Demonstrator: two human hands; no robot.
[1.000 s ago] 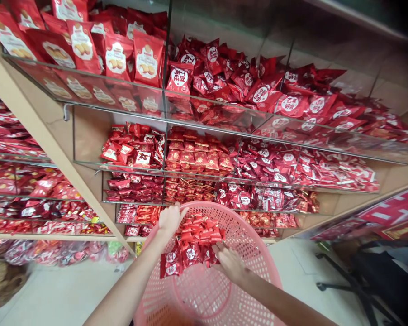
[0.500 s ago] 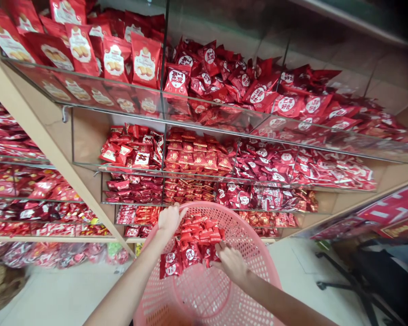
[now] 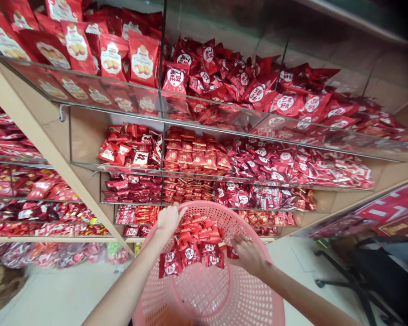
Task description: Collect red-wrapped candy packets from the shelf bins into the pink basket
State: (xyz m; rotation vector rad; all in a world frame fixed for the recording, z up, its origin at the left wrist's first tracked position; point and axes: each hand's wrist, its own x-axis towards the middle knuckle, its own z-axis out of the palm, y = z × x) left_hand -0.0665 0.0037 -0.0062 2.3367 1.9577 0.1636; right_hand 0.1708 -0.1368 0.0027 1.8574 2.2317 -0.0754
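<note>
A pink perforated plastic basket (image 3: pixel 258 290) stands in front of me, below the shelves. My left hand (image 3: pixel 168 220) is closed over its far left rim. Inside, red candy packets (image 3: pixel 204 228) are heaped against the far wall. In front of them lie several darker red packets with white round labels (image 3: pixel 190 254). Over the right part of the basket, my right hand (image 3: pixel 249 255) has its fingers bent round a small red packet (image 3: pixel 231 252). Part of that packet is hidden by the fingers. The basket's bottom shows through below the packets.
Glass-fronted shelves (image 3: pixel 204 174) full of red packets rise ahead, with larger biscuit bags (image 3: pixel 143 59) at upper left. Bagged goods (image 3: pixel 54 254) lie under the left shelf. A woven basket (image 3: pixel 2 287) stands at lower left, a wheeled chair (image 3: pixel 377 276) at right.
My right hand has moved right, away from the labelled packets, with a small red packet at its fingers. Two labelled packets now show where it was. My left hand stays on the rim.
</note>
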